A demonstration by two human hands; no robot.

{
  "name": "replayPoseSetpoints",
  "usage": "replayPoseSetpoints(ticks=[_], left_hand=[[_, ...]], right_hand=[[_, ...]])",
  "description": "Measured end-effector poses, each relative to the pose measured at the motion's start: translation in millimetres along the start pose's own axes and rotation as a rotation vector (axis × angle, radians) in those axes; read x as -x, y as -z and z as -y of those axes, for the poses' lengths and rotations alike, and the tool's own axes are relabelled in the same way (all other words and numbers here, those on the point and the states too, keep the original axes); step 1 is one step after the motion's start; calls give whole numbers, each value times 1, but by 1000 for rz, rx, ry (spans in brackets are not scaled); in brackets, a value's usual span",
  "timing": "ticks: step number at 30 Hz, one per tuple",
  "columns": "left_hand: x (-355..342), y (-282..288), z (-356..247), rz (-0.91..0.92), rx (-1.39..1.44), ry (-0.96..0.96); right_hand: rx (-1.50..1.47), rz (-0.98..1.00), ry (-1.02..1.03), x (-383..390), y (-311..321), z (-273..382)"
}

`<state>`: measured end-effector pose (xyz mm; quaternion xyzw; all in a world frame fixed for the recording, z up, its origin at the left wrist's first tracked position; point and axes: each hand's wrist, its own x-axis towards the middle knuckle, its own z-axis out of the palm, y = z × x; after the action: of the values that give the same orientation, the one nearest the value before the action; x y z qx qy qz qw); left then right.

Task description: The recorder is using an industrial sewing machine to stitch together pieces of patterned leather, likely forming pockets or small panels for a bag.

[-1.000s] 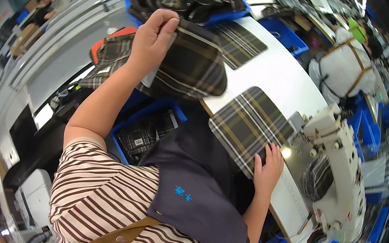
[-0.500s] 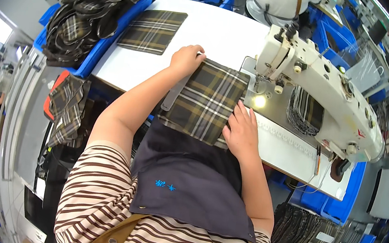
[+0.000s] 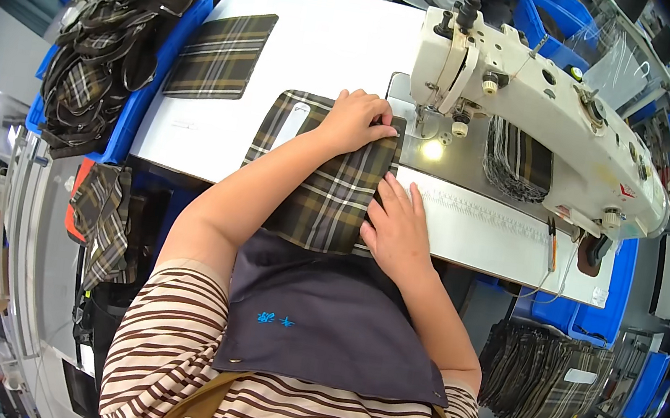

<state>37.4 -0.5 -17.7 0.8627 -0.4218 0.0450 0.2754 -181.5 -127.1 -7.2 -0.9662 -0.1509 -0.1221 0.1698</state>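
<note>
A dark plaid fabric panel (image 3: 324, 195), crossed by olive and white lines, lies at the table's near edge and overlaps my dark apron. My left hand (image 3: 354, 124) is over its far right corner, thumb and fingers pinched on the edge there. Flat along the panel's right edge lies my right hand (image 3: 399, 224), its fingers apart. A narrow pale strip (image 3: 290, 125) shows near the panel's far left corner, partly behind my left forearm. Just right of the pinched corner is the needle area of a white sewing machine (image 3: 538, 83), its lamp lighting the metal plate.
Another plaid panel (image 3: 221, 55) lies on the white table (image 3: 323, 38). A blue bin (image 3: 158, 76) heaped with dark plaid pieces stands at left. Stacked plaid pieces (image 3: 519, 157) sit under the machine arm, near a ruler scale (image 3: 479, 208). More stacked fabric (image 3: 537, 379) is at lower right.
My left hand has moved right along the panel's far edge to its right corner. The panel's left part, folded before, now lies spread out. My right hand stays by the right edge.
</note>
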Motion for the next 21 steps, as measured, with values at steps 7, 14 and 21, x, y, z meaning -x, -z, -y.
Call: replayPoseSetpoints(ticks=[7,14,21], left_hand=[[-5,3,-9,-51,83,67],[-11,3,-14,-106,74,151],[-17,11,-9,45,163,247]], right_hand=[[27,-65,54,-10,22,5],[1,-2,136,-6,23,-12],[-70,-51,75,2,12,-18]])
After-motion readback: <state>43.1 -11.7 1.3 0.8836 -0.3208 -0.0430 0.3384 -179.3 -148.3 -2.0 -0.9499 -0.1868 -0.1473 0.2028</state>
